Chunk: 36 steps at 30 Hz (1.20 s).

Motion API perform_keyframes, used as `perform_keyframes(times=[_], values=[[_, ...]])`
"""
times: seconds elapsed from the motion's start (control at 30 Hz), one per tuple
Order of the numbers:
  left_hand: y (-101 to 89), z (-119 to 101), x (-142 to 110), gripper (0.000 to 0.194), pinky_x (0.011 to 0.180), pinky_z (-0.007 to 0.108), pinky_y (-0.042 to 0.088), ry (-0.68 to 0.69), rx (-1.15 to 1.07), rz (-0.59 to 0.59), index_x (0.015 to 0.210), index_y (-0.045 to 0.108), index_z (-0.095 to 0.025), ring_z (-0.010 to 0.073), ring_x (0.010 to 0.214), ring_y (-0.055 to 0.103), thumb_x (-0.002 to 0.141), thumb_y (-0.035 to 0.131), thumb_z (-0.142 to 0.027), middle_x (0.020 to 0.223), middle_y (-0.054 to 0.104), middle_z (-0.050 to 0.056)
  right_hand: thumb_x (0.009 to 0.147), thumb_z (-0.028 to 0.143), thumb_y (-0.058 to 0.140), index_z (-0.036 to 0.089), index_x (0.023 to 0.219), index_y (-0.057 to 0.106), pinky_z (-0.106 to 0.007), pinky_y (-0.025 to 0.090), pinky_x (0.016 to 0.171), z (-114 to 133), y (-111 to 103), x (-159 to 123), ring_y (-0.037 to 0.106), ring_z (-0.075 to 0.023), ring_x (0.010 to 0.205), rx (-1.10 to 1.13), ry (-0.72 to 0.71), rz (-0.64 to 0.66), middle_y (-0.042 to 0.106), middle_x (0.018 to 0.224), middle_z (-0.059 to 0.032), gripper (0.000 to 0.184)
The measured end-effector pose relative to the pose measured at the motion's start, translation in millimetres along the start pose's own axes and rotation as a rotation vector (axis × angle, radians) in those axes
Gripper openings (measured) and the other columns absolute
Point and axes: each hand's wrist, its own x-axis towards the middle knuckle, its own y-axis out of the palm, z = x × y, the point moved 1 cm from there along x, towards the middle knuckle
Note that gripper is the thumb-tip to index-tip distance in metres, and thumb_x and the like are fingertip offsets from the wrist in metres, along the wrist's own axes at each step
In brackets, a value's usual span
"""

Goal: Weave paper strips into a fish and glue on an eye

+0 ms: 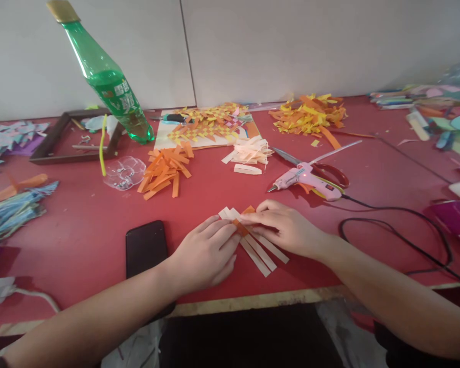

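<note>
Left hand (205, 250) and right hand (287, 225) are both pinching the cream-and-orange strips (240, 228) between them, near the front of the desk (207, 184). Green bottle (117, 97) has white Chinese characters, kinda blurry; purple pack (450, 217) has white lettering, cut off.

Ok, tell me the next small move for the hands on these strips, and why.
I'd probably nudge the pale strips closer together with the right hand while the left hand steadies the orange strip lying across them: their lower ends spread apart, with red tabletop showing between, and both hands are at the crossing.
</note>
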Motion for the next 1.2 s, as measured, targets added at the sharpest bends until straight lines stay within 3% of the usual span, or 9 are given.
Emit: perform_keyframes(times=[0.77, 1.03, 1.2], values=[[2.1, 1.7, 4.1, 0.034, 0.101, 0.048, 0.05, -0.018, -0.022, -0.036, 0.118, 0.062, -0.009, 0.0273, 0.107, 0.063, 0.091, 0.046, -0.021, 0.112, 0.067, 0.014, 0.093, 0.019, 0.055, 0.024, 0.124, 0.063, -0.031, 0.053, 0.074, -3.5, 6.3, 1.7, 0.058, -0.0168, 0.084, 0.089, 0.031, -0.057, 0.07, 0.091, -0.0046, 0.032], [10.1, 4.2, 7.9, 0.024, 0.099, 0.045, 0.052, -0.011, 0.01, -0.129, 0.103, 0.067, -0.012, 0.0242, 0.097, 0.065, 0.092, 0.048, -0.021, 0.099, 0.068, 0.01, 0.092, 0.018, 0.056, 0.024, 0.123, 0.063, -0.029, 0.053, 0.073, -4.2, 13.4, 1.4, 0.058, -0.0167, 0.083, 0.052, 0.011, -0.098, 0.071, 0.09, -0.0045, 0.032], [6.5, -0.1, 10.2, 0.021, 0.099, 0.044, 0.051, -0.051, -0.014, -0.031, 0.097, 0.067, -0.012, 0.0238, 0.093, 0.064, 0.091, 0.048, -0.02, 0.094, 0.066, 0.009, 0.095, 0.02, 0.051, 0.025, 0.122, 0.063, -0.031, 0.052, 0.076, -2.3, 17.6, -0.7, 0.056, -0.0178, 0.084, 0.032, -0.05, -0.132, 0.073, 0.094, -0.0027, 0.03]])
